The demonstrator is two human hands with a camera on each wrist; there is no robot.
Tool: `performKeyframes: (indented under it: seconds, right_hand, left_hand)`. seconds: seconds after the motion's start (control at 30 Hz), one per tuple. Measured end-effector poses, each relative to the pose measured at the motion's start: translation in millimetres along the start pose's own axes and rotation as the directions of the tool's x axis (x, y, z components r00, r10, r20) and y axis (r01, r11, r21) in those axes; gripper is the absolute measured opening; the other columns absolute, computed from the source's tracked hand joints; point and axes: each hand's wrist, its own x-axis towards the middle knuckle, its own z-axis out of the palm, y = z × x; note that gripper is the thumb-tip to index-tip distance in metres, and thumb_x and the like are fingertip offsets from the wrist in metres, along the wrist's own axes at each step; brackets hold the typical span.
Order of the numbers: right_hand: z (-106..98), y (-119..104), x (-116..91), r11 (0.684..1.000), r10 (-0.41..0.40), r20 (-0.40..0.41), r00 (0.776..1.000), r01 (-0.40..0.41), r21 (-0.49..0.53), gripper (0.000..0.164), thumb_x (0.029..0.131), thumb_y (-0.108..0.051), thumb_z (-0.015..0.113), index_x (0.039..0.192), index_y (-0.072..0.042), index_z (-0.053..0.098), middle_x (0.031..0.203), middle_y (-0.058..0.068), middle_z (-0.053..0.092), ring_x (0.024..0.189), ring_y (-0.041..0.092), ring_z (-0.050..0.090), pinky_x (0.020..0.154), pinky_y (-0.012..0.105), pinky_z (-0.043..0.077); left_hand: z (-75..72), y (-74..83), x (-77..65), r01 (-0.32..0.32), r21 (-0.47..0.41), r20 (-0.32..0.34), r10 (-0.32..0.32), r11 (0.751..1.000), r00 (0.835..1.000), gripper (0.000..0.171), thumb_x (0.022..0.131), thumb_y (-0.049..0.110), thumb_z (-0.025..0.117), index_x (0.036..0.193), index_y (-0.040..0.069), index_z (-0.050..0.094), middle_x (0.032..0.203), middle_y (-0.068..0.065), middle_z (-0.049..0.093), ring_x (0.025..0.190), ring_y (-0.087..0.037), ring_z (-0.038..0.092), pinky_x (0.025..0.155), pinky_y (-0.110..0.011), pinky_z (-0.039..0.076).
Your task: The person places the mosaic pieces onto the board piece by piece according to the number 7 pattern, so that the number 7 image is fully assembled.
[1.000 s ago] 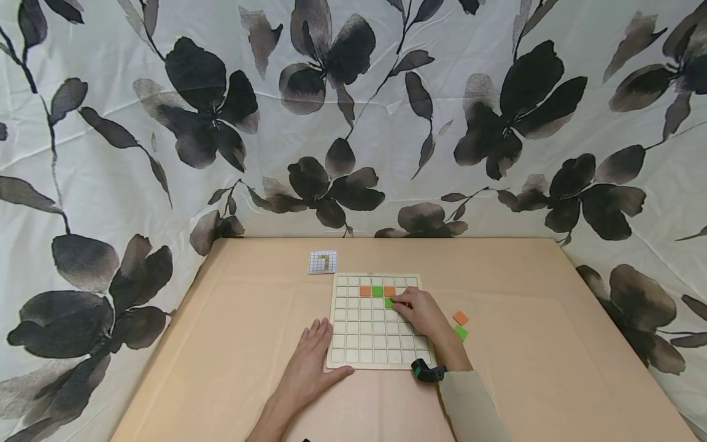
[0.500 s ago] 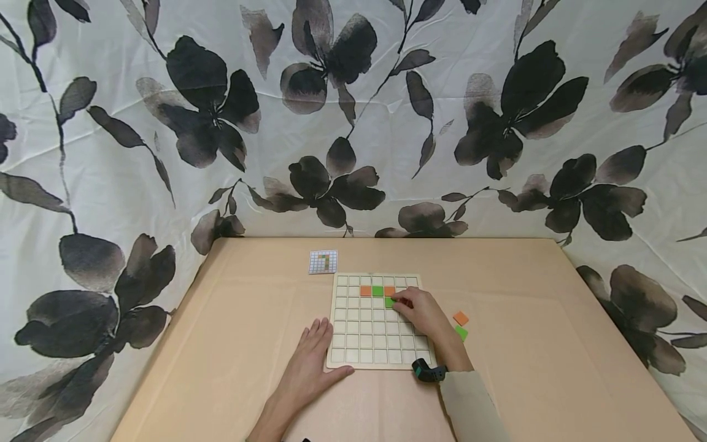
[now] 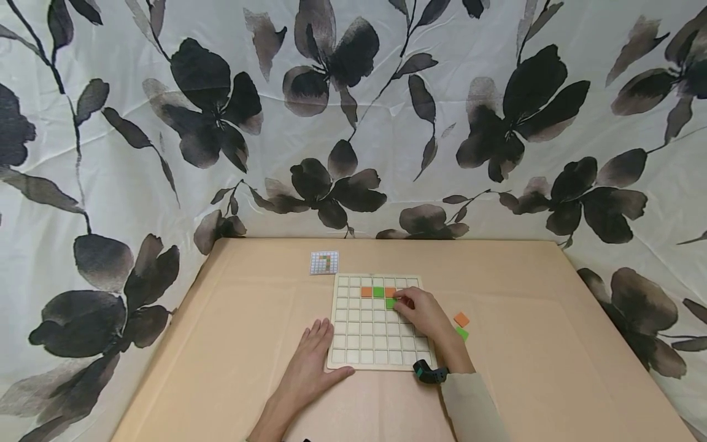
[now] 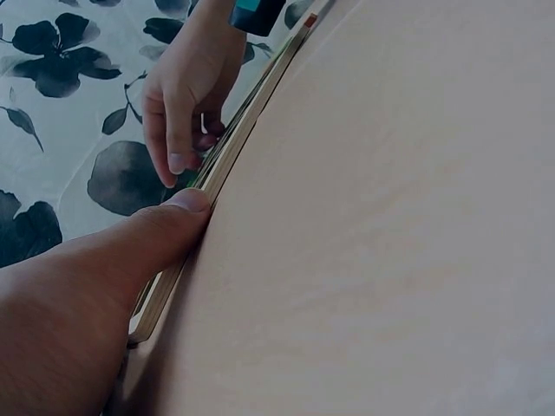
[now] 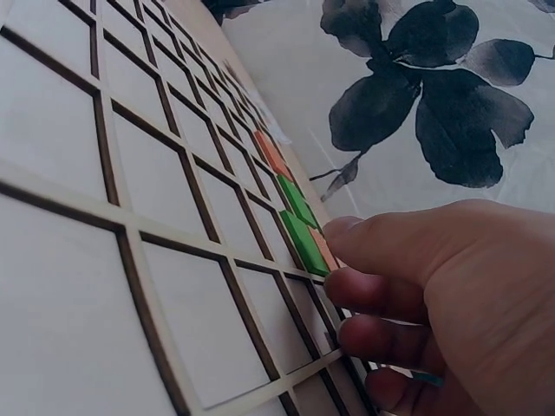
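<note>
A pale square grid board (image 3: 366, 344) lies on the table, three tiles in a row near its far edge: an orange tile (image 3: 367, 292), a green tile (image 3: 378, 293) and another orange tile (image 3: 390, 292). Below the right one sits a second green tile (image 3: 390, 304). My right hand (image 3: 422, 310) is over the board's right side, fingers bent, with thumb and forefinger tips right at that green tile's edge. My left hand (image 3: 309, 365) rests flat along the board's left edge, fingers straight; in the left wrist view its thumb (image 4: 165, 227) presses against the board's near edge.
A loose orange tile (image 3: 461, 319) and green tile (image 3: 461, 333) lie right of the board, beside the right forearm. A small card (image 3: 323, 262) printed with a coloured grid lies beyond the board's far left corner. A floral cloth (image 3: 409, 147) hangs behind the table.
The thumb and forefinger of my right hand have shifted slightly to the right at the green tile's edge. The left hand, the board and the loose tiles stay in place.
</note>
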Motion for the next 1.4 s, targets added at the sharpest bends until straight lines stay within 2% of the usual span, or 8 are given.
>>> performKeyframes:
  seconds: [0.17,0.57,1.1,1.4]
  right_hand:
    - [-1.6,-0.1,0.2,1.0,0.003,0.003,1.0,-0.004,0.005,0.026,0.094,-0.022,0.071,0.118,-0.011,0.072,0.089,-0.004,0.064,0.079,0.011,0.053,0.068,0.022,0.048]
    - [-7.3,0.3,-1.4,0.999,-0.045,-0.036,0.998,0.046,0.007,0.033,0.092,-0.021,0.073,0.121,-0.007,0.07,0.095,-0.001,0.064,0.081,0.011,0.054,0.068,0.022,0.05]
    - [-16.6,0.3,-9.7,0.999,-0.039,-0.041,0.998,0.039,0.005,0.034,0.09,-0.021,0.074,0.12,-0.006,0.068,0.098,-0.001,0.064,0.082,0.012,0.056,0.068,0.02,0.051]
    - [-22.3,0.7,-13.9,1.0,0.001,-0.039,0.999,-0.001,-0.004,0.036,0.09,-0.024,0.074,0.122,-0.008,0.067,0.101,0.0,0.063,0.084,0.013,0.055,0.069,0.02,0.05]
  left_hand:
    - [1.0,1.1,0.1,0.0,0.007,-0.003,0.0,1.0,1.0,0.101,0.081,0.067,0.07,0.147,-0.005,0.044,0.158,-0.021,0.039,0.151,-0.035,0.032,0.129,-0.049,0.022]
    - [2.4,2.2,1.5,0.005,-0.001,-0.009,-0.005,1.0,1.0,0.101,0.081,0.068,0.069,0.147,-0.005,0.044,0.158,-0.021,0.039,0.151,-0.036,0.032,0.128,-0.049,0.022]
    - [3.3,2.0,1.9,0.008,-0.002,-0.003,-0.008,1.0,1.0,0.102,0.081,0.069,0.067,0.148,-0.005,0.044,0.158,-0.021,0.039,0.151,-0.036,0.031,0.129,-0.049,0.022]
    - [2.4,2.8,2.1,0.008,-0.015,-0.003,-0.008,1.0,1.0,0.102,0.081,0.068,0.068,0.148,-0.005,0.043,0.158,-0.022,0.039,0.151,-0.036,0.031,0.129,-0.049,0.022]
